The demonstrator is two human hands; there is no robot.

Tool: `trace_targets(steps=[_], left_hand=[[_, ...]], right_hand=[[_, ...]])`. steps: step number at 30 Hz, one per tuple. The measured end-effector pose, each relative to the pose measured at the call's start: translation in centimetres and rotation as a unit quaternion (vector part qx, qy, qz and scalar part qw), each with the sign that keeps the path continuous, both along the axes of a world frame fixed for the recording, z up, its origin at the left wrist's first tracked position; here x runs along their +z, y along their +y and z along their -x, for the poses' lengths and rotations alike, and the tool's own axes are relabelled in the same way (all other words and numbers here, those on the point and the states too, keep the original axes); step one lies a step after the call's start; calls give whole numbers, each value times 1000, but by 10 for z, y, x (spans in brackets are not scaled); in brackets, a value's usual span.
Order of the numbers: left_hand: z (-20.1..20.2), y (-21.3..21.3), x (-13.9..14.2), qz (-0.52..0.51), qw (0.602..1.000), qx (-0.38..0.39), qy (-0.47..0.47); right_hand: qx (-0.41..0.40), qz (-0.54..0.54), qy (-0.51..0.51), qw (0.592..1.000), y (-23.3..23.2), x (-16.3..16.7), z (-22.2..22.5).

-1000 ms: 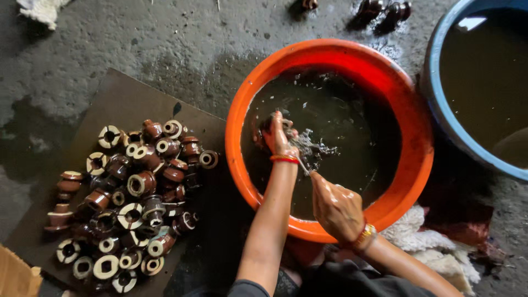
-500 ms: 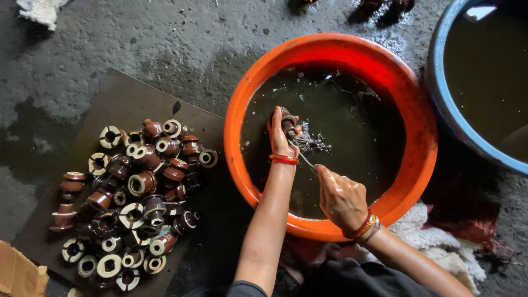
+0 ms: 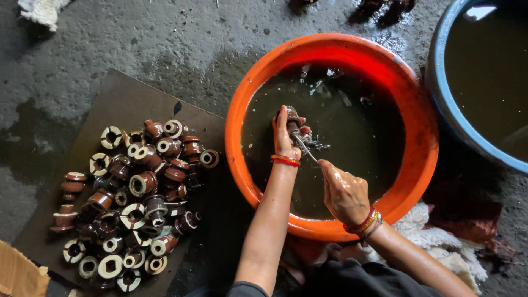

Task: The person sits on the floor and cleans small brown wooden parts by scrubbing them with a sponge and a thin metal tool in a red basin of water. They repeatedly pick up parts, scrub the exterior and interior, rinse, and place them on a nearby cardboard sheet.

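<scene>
Over the orange tub (image 3: 250, 99) of dark water, the left hand (image 3: 286, 137) has its grip closed around a brown insulator (image 3: 292, 117) (wet, held upright). The right hand (image 3: 344, 192) clasps a thin brush (image 3: 307, 151) against it. More insulators (image 3: 137, 198) lie heaped left on a board (image 3: 126, 102).

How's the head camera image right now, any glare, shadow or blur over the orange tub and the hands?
Head view: sharp overall, no motion blur on the left hand or right hand. Dim, soft light; the water in the orange tub reads dark and murky, hiding what lies below. One bright reflection sits on the blue tub water, top right. The piled brown insulators are clear.
</scene>
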State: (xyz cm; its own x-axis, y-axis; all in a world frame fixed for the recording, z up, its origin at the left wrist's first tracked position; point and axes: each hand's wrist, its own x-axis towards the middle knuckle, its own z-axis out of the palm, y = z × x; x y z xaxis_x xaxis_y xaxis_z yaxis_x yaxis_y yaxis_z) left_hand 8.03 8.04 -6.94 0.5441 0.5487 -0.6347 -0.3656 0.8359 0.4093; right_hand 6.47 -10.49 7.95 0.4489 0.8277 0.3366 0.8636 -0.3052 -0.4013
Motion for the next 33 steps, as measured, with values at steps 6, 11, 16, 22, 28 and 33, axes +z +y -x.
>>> trace_targets(steps=[6, 11, 16, 22, 28, 33], left_hand=[[-4, -9, -3, -167, 984, 24, -60], [-4, -5, -7, -115, 991, 34, -54], [0, -1, -9, -124, 989, 40, -72], [-6, 1, -6, -172, 982, 33, -67], [-8, -1, -17, -119, 991, 6, -62], [-7, 2, -35, -78, 987, -37, -134]], right_hand=[[-7, 16, -23, 1000, 5, -14, 1], [-34, 0, -9, 999, 14, -34, 1], [-56, 101, 76, 990, 17, -54, -1], [-102, 7, 250, 963, 31, -88, -18], [-144, -80, 404, 900, 46, -113, -22], [-172, -111, 775, 597, 56, -100, -34]])
